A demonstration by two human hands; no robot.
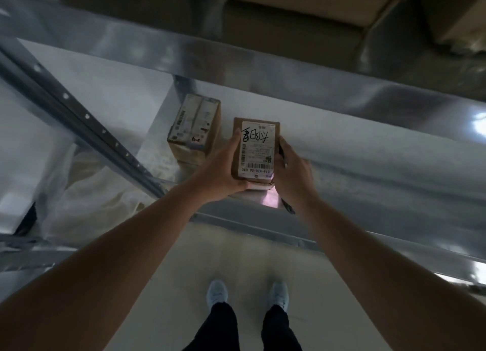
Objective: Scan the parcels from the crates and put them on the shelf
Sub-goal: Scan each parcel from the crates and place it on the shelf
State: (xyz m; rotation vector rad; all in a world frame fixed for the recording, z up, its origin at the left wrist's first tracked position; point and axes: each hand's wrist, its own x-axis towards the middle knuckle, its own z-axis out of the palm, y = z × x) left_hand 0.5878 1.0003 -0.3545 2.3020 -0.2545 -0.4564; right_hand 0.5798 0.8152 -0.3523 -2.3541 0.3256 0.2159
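Observation:
A small brown parcel (256,148) with a white label, black handwriting and a barcode is held over the white shelf board (342,145). My left hand (223,166) grips its left side and underside, thumb along the edge. My right hand (292,172) is at the parcel's right side and also holds a dark scanner (286,206), which glows pinkish at its tip. Whether the right fingers grip the parcel itself I cannot tell. A second brown labelled parcel (193,130) stands on the shelf just left of the held one.
A metal shelf beam (263,69) crosses above, with large cardboard boxes (289,17) on the upper level. A perforated metal upright (79,114) slants at the left beside a plastic-wrapped bundle (86,193). My feet (247,295) stand on the pale floor below.

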